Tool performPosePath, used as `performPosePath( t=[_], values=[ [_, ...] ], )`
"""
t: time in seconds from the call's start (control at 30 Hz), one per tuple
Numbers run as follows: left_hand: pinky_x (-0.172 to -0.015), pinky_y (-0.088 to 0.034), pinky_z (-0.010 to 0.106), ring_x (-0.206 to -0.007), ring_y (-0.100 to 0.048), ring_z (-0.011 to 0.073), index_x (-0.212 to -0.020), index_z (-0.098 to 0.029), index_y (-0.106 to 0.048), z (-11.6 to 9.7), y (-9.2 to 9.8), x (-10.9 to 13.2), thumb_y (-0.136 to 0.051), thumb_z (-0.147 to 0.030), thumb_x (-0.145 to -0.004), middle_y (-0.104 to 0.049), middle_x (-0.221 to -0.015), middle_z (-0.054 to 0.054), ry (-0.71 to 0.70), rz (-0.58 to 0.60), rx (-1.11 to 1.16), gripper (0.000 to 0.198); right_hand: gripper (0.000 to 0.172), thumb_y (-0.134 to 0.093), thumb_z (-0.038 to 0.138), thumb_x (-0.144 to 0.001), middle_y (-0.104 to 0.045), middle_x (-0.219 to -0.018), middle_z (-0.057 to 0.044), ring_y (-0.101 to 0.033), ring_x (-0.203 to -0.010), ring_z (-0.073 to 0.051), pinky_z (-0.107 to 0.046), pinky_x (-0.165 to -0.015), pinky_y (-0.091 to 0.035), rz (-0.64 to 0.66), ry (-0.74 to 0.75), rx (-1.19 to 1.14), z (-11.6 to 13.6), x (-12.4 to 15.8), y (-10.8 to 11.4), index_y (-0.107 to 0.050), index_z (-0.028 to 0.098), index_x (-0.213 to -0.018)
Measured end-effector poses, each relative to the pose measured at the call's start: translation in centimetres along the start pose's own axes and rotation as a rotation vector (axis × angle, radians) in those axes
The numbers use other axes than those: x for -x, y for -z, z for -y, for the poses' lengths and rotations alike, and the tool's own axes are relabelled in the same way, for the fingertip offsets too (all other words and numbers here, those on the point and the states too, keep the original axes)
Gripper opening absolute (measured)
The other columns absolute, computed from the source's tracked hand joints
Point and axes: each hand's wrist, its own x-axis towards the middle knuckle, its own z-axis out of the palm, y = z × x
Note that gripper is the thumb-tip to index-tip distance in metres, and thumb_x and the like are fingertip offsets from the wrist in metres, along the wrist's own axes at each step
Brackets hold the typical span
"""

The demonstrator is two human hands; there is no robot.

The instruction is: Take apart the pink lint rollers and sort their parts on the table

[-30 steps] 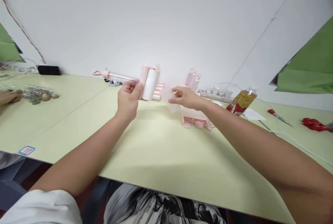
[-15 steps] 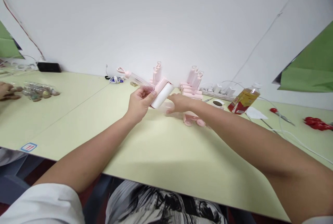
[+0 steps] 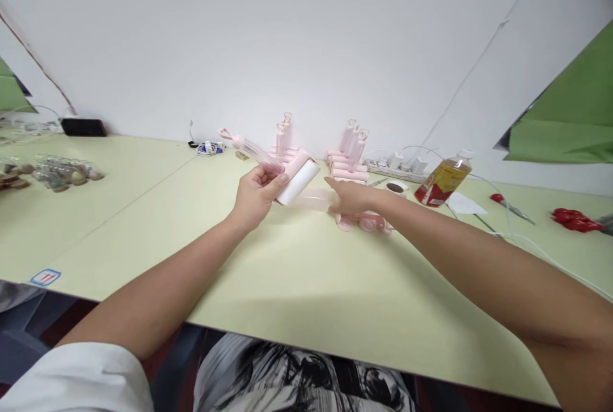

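My left hand (image 3: 256, 198) grips a lint roller with a white paper roll (image 3: 299, 184), a pink casing and a clear handle (image 3: 258, 153) ending in a pink loop. It is held tilted above the table. My right hand (image 3: 352, 197) has thumb and index finger around the end of a clear plastic cover (image 3: 312, 200), which lies just right of and below the roller. Pink parts with round ends (image 3: 368, 223) rest on the table under my right hand, partly hidden by it.
More pink lint rollers (image 3: 352, 166) stand in rows by the wall. To the right are a tape roll (image 3: 396, 188), a drink bottle (image 3: 443, 179), a power strip (image 3: 407, 173), a red-handled tool (image 3: 512, 207) and red-handled scissors (image 3: 575, 220). Bagged items (image 3: 67, 172) lie at left.
My right hand has moved right, away from the roller, and the clear cover has come along with it. My left hand still holds the lint roller in nearly the same place.
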Motion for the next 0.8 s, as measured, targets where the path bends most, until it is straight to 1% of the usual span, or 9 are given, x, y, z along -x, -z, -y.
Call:
performPosePath(
  t=[0.13, 0.2, 0.3, 0.4, 0.47, 0.6, 0.67, 0.73, 0.8],
  values=[
    [-0.049, -0.048, 0.025, -0.065, -0.06, 0.0158, -0.08, -0.018, -0.063, -0.2, -0.3, 0.4, -0.082, -0.044, -0.06, -0.065, -0.073, 0.002, 0.029, 0.015, 0.005, 0.037, 0.088, -0.067, 0.047, -0.078, -0.046, -0.144, -0.018, -0.047, -0.127, -0.034, -0.042, -0.099, -0.04, -0.217, 0.142, -0.201, 1.1, 1.8, 0.0, -0.027, 0.02, -0.151],
    [-0.051, -0.049, 0.026, -0.065, -0.061, 0.016, -0.081, -0.018, -0.064, -0.3, -0.7, 0.8, -0.082, -0.044, -0.061, -0.067, -0.075, 0.003, 0.054, 0.036, 0.022, 0.037, 0.078, -0.067, 0.05, -0.078, -0.05, -0.141, -0.015, -0.049, -0.126, -0.031, -0.043, -0.101, -0.04, -0.284, 0.287, -0.468, 2.4, 3.1, -0.6, -0.038, 0.022, -0.145],
    [-0.057, -0.051, 0.028, -0.069, -0.063, 0.0172, -0.086, -0.017, -0.065, -0.1, -1.3, 1.5, -0.082, -0.044, -0.062, -0.069, -0.08, 0.004, 0.117, 0.109, 0.068, 0.04, 0.061, -0.063, 0.054, -0.081, -0.062, -0.124, -0.013, -0.058, -0.112, -0.026, -0.041, -0.095, -0.046, -0.292, 0.454, -0.978, 4.9, 4.9, -2.5, -0.051, 0.019, -0.13],
    [-0.06, -0.051, 0.029, -0.073, -0.064, 0.0183, -0.09, -0.017, -0.065, 0.2, -1.6, 2.0, -0.081, -0.045, -0.062, -0.07, -0.084, 0.005, 0.162, 0.194, 0.082, 0.043, 0.051, -0.066, 0.055, -0.078, -0.067, -0.104, -0.011, -0.064, -0.093, -0.023, -0.038, -0.08, -0.053, -0.312, 0.331, -1.319, 6.6, 5.8, -4.7, -0.056, 0.017, -0.111],
    [-0.061, -0.051, 0.029, -0.075, -0.064, 0.0186, -0.091, -0.017, -0.067, 0.2, -1.4, 2.0, -0.078, -0.048, -0.066, -0.07, -0.086, 0.006, 0.188, 0.27, -0.014, 0.042, 0.048, -0.069, 0.052, -0.076, -0.066, -0.103, -0.009, -0.064, -0.088, -0.021, -0.036, -0.075, -0.055, -0.333, 0.284, -1.459, 6.8, 6.0, -5.8, -0.055, 0.018, -0.107],
    [-0.052, -0.046, 0.026, -0.066, -0.063, 0.0163, -0.077, -0.015, -0.068, -1.0, -0.6, 2.4, -0.064, -0.055, -0.077, -0.067, -0.079, 0.006, 0.279, 0.631, -0.431, 0.04, 0.041, -0.067, 0.051, -0.077, -0.063, -0.091, -0.002, -0.061, -0.074, -0.017, -0.032, -0.062, -0.056, -0.447, 0.149, -1.573, 5.6, 6.0, -7.1, -0.054, 0.021, -0.103],
    [-0.051, -0.044, 0.023, -0.061, -0.06, 0.0136, -0.075, -0.015, -0.066, -1.8, -0.3, 2.7, -0.059, -0.052, -0.083, -0.063, -0.07, 0.003, 0.167, 0.708, -0.565, 0.038, 0.037, -0.062, 0.053, -0.08, -0.058, -0.074, 0.002, -0.056, -0.063, -0.015, -0.029, -0.053, -0.051, -0.503, 0.082, -1.518, 5.0, 6.0, -7.5, -0.054, 0.021, -0.096],
    [-0.054, -0.044, 0.023, -0.061, -0.057, 0.0118, -0.079, -0.016, -0.066, -2.4, -0.3, 3.0, -0.057, -0.047, -0.086, -0.061, -0.068, 0.001, -0.044, 0.619, -0.636, 0.033, 0.034, -0.057, 0.053, -0.083, -0.053, -0.067, 0.003, -0.051, -0.059, -0.014, -0.027, -0.052, -0.046, -0.541, 0.072, -1.422, 4.7, 5.9, -7.8, -0.056, 0.02, -0.092],
    [-0.061, -0.046, 0.024, -0.07, -0.058, 0.0124, -0.092, -0.018, -0.066, -2.5, -0.3, 2.9, -0.056, -0.043, -0.087, -0.065, -0.083, 0.003, -0.217, 0.497, -0.676, 0.027, 0.031, -0.055, 0.048, -0.085, -0.058, -0.072, 0.001, -0.052, -0.064, -0.015, -0.026, -0.057, -0.044, -0.555, 0.116, -1.322, 4.9, 5.9, -8.1, -0.059, 0.019, -0.094]
  ],
)
